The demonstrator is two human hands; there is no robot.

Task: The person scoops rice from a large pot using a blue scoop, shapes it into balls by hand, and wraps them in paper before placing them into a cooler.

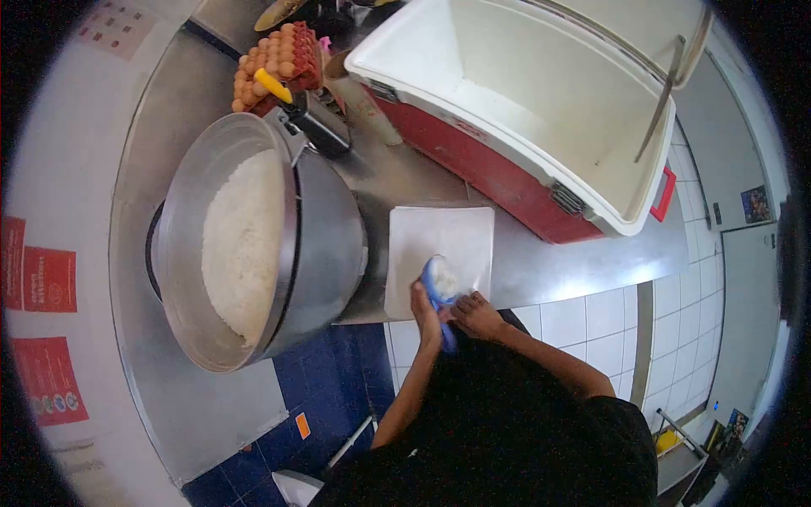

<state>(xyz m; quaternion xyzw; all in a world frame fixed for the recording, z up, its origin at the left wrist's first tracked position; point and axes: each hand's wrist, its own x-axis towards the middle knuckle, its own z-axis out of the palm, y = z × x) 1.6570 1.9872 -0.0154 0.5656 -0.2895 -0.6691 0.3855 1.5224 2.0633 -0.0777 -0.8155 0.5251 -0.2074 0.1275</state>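
A blue scoop (432, 291) filled with white rice (443, 277) is held over a stack of white wrapping sheets (422, 232) at the counter's front edge. My left hand (425, 311) is closed around the scoop from the left, just below its bowl. Close by on the right, my right hand (476, 315) has curled fingers near the scoop's bowl; what they pinch, if anything, is hidden. Something pinkish shows between the two hands, too small to name. Left of the sheets stands a big metal pot (325, 245) with a large mass of white rice (245, 245) inside.
A red and white cooler box (498, 173) stands open at the right, a metal rod (663, 101) leaning inside. Behind the pot are egg trays (283, 63) and a yellow-handled tool (274, 86) in a dark holder (321, 124). The steel counter (549, 270) ends near my body.
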